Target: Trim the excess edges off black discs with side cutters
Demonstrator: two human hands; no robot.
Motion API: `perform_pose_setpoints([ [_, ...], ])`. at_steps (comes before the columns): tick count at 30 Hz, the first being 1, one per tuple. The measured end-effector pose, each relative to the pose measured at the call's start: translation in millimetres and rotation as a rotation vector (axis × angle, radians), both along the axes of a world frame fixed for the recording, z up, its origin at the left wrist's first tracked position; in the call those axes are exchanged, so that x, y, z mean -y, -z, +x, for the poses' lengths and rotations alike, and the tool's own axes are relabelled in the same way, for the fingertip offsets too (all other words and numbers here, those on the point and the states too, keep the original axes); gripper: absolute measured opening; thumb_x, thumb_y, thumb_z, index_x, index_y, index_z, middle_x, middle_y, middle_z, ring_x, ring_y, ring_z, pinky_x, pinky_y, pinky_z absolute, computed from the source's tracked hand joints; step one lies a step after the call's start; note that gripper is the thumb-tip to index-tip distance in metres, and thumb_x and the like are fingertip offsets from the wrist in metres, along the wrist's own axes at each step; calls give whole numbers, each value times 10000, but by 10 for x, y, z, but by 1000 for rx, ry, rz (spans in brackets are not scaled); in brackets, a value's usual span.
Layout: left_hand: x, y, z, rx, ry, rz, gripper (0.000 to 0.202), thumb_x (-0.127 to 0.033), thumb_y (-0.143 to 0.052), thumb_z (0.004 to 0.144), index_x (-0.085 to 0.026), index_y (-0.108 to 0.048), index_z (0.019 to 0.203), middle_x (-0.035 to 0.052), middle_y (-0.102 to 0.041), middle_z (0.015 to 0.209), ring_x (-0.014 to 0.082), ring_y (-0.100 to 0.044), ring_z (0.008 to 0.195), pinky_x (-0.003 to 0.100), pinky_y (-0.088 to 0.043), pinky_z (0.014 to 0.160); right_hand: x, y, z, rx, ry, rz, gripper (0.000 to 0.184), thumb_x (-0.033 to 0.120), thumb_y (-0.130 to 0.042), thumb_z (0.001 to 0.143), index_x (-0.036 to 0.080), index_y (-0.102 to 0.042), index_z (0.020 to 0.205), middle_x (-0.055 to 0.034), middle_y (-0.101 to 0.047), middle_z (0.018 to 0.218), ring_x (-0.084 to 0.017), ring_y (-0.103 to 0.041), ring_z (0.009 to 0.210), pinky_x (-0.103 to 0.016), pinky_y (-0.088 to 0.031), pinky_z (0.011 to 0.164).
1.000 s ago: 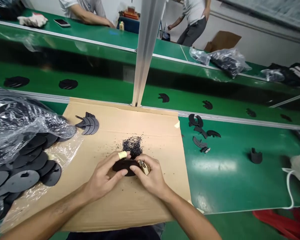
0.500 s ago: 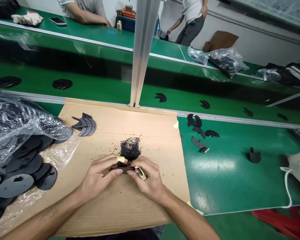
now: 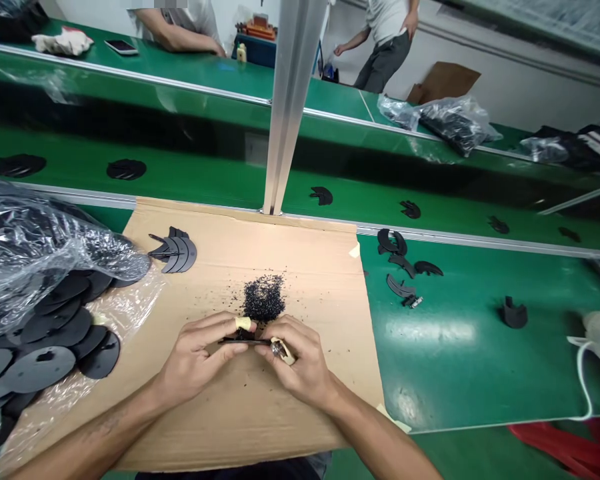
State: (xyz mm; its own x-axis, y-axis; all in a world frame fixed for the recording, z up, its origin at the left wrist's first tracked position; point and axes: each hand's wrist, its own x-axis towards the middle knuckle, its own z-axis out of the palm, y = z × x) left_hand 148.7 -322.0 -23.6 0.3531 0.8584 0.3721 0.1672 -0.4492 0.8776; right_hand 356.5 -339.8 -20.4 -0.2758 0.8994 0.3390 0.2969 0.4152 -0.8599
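Note:
A thin black plastic disc (image 3: 234, 341) is held edge-on over the cardboard, low in the middle of the head view. My left hand (image 3: 193, 357) pinches it between thumb and fingers, with pale yellow tape around one fingertip. At its other end my right hand (image 3: 303, 360) is closed around a small tool with a shiny metal end (image 3: 277, 347) and a tan wrapping. Its kind cannot be made out, and its working end is hidden by the fingers. Just beyond the hands lies a heap of small black plastic shavings (image 3: 263, 298).
Several black discs (image 3: 40, 369) lie on and under clear plastic at left. A small stack of black parts (image 3: 177, 252) sits on the cardboard sheet (image 3: 220, 433). Curved black pieces (image 3: 400, 287) lie on the green table at right. A metal post (image 3: 290, 113) rises ahead; two people are beyond.
The whole view has shifted slightly. The disc is tilted a little more edge-on between my hands, which keep their grips.

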Motion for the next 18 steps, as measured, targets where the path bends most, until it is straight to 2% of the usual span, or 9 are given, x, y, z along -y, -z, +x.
perform_pose_setpoints([
  [3,0,0,0,5,20,-15,168,-225,-696,933,-184,-765,1081,86,-779,979,174,-749,899,241,-616,795,2,-4,-3,3,0,3,61,152,-669,908,199,-651,943,-56,-722,844,-164,-664,766,-298,-519,702],
  [6,14,1,-4,8,-14,-10,167,-225,-723,913,-186,-772,1068,86,-778,940,185,-747,878,255,-613,769,10,-14,-12,-22,-15,-14,52,179,-675,914,201,-650,953,-58,-732,853,-168,-671,776,-304,-527,716],
  [11,36,10,-19,42,26,-14,231,-222,-692,935,-185,-760,1153,116,-786,1011,197,-746,874,284,-616,760,21,-24,-16,-7,-22,-19,44,188,-657,916,207,-655,957,-65,-726,853,-177,-665,774,-323,-529,712],
  [18,65,16,-12,40,-44,20,238,-153,-741,882,-209,-773,1111,64,-778,906,176,-735,831,261,-600,736,22,13,-28,-33,-25,-54,48,183,-645,919,206,-662,957,-62,-723,850,-179,-660,778,-330,-530,727],
])
